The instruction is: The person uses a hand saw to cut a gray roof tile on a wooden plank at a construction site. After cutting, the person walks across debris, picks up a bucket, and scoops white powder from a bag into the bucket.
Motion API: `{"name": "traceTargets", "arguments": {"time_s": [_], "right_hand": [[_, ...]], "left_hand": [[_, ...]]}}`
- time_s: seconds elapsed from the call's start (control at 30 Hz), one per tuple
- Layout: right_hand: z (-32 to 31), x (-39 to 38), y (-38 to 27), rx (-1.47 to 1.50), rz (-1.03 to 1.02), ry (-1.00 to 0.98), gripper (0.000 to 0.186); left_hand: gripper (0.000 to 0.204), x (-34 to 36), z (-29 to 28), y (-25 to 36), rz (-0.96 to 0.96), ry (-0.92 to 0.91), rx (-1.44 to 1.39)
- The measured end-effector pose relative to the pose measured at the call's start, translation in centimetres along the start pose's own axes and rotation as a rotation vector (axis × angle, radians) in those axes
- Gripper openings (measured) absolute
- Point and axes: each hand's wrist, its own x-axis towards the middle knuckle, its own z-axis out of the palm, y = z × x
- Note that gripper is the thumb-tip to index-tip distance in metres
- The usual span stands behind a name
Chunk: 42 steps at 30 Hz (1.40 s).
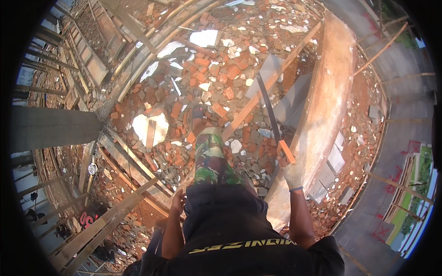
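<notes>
My gloved right hand (289, 171) grips the orange handle (285, 151) of a saw; its long dark blade (268, 103) points up and left, over rubble and a pale sheet. A wide, pale, dusty board (334, 78) runs beside that hand. My bare left hand (178, 198) hangs beside my dark shorts, fingers loosely bent, with nothing visible in them. My camouflage-clad leg (208, 158) reaches forward, sandalled foot (198, 112) on broken brick.
Broken brick and white plaster (218, 73) cover the ground. A narrow timber (246, 112) lies diagonally ahead. A concrete column (60, 123) stands at left, with planks (110, 221) around it. A paved surface (386, 184) curves along the right.
</notes>
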Motion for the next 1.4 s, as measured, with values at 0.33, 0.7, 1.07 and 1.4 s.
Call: {"name": "traceTargets", "arguments": {"time_s": [0.33,0.7,1.07,1.4], "right_hand": [[14.3,14.8,-4.8,-0.443,0.131,0.430,0.029],[18.6,26.8,-19.4,-0.517,0.220,0.564,0.048],[16.8,54.5,-33.1,-0.328,0.314,0.467,0.038],[4.9,82.7,-50.0,-0.381,0.141,0.354,0.036]], "left_hand": [[0.052,18.2,3.1,51.1,0.609,0.035,1.682],[0.062,-0.4,33.3,100.1,0.928,-0.009,0.660],[0.059,15.7,53.7,93.1,0.354,-0.341,1.105],[0.062,16.0,51.0,112.0,0.147,0.157,0.505]]}}
